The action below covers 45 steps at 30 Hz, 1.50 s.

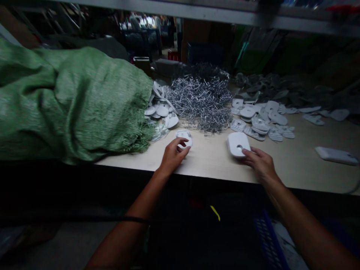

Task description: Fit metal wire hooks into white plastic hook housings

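While both hands work near the front edge of the surface (213, 161), each is busy with one white plastic part. The left hand (171, 157) has its fingers (182, 144) curled over a small round white piece (184, 137), thumb and forefinger closed around its near side, so it looks gripped but not yet lifted off the surface. The right hand (260, 161) lies flatter; its fingertips (246, 152) touch the near edge of a larger white shell (237, 143) with a dark hole in its middle, resting on it rather than pinching it.

Behind them, toward the back edge, sits a heap of metal wire clips (201, 99), with loose white plates (261, 116) scattered to its right and more spilling from a green woven sack (70, 101) at the left edge.

By my reading this is the pick-up step: one part taken in each hand. The next move would call for a firmer right-hand grip on the shell, then turning the two pieces so their mating faces line up.
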{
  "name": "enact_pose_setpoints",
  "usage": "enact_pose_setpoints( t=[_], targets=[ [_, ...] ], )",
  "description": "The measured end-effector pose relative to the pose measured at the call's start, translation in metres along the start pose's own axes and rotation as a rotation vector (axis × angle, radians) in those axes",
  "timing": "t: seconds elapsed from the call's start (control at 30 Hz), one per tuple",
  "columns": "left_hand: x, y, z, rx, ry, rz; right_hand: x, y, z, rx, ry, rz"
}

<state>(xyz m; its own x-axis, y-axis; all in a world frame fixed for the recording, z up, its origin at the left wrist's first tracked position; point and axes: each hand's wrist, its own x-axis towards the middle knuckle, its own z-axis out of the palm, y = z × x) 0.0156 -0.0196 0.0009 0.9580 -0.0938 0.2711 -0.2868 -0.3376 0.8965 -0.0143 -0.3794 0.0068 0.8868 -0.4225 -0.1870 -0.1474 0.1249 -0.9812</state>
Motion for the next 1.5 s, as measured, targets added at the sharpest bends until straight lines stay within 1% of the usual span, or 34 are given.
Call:
enact_pose_setpoints(
  t=[0.07,0.13,0.23,0.33,0.43,0.53,0.6,0.67,0.7,0.73,0.83,0.9,1.0,1.1,1.2,1.27,1.3,1.37,1.47,1.5],
  targets=[
    [0.01,-0.011,-0.028,0.048,0.073,-0.042,0.008,0.007,-0.001,0.012,0.071,-0.021],
    [0.025,-0.021,-0.05,0.139,0.123,-0.055,0.012,0.013,0.0,0.032,0.119,-0.041],
    [0.056,-0.031,-0.071,0.342,0.15,-0.033,0.011,0.02,0.003,-0.006,0.179,-0.129],
    [0.09,-0.036,-0.079,0.563,0.105,0.014,0.006,0.022,0.007,-0.04,0.192,-0.154],
    [0.118,-0.039,-0.076,0.746,0.01,0.063,0.003,0.02,0.011,-0.043,0.195,-0.135],
    [0.135,-0.047,-0.072,0.84,-0.11,0.092,0.003,0.017,0.013,-0.035,0.212,-0.119],
    [0.139,-0.055,-0.074,0.849,-0.152,0.111,0.004,0.017,0.013,-0.035,0.221,-0.109],
    [0.138,-0.066,-0.083,0.84,-0.162,0.129,0.005,0.019,0.012,-0.034,0.225,-0.099],
    [0.137,-0.072,-0.089,0.819,-0.149,0.139,0.006,0.02,0.012,-0.033,0.233,-0.095],
    [0.136,-0.077,-0.096,0.782,-0.12,0.149,0.006,0.021,0.012,-0.03,0.245,-0.093],
    [0.135,-0.088,-0.116,0.598,0.031,0.194,0.007,0.022,0.013,-0.02,0.282,-0.105],
    [0.136,-0.089,-0.125,0.505,0.087,0.229,0.007,0.022,0.013,-0.017,0.298,-0.101],
    [0.137,-0.086,-0.135,0.458,0.115,0.268,0.008,0.021,0.013,0.004,0.306,-0.087],
    [0.14,-0.083,-0.148,0.475,0.167,0.316,0.009,0.022,0.012,0.036,0.309,-0.091],
    [0.143,-0.08,-0.16,0.53,0.195,0.344,0.011,0.024,0.008,0.058,0.274,-0.1],
    [0.14,-0.076,-0.159,0.576,0.193,0.325,0.011,0.024,0.006,0.069,0.23,-0.102],
    [0.137,-0.074,-0.154,0.604,0.18,0.305,0.011,0.024,0.005,0.074,0.212,-0.102],
    [0.127,-0.069,-0.135,0.68,0.096,0.239,0.011,0.025,0.003,0.083,0.192,-0.094],
    [0.11,-0.062,-0.099,0.773,-0.105,0.113,0.011,0.025,0.0,0.106,0.167,-0.092],
    [0.107,-0.06,-0.091,0.785,-0.146,0.088,0.011,0.026,-0.001,0.114,0.15,-0.094]
  ],
)
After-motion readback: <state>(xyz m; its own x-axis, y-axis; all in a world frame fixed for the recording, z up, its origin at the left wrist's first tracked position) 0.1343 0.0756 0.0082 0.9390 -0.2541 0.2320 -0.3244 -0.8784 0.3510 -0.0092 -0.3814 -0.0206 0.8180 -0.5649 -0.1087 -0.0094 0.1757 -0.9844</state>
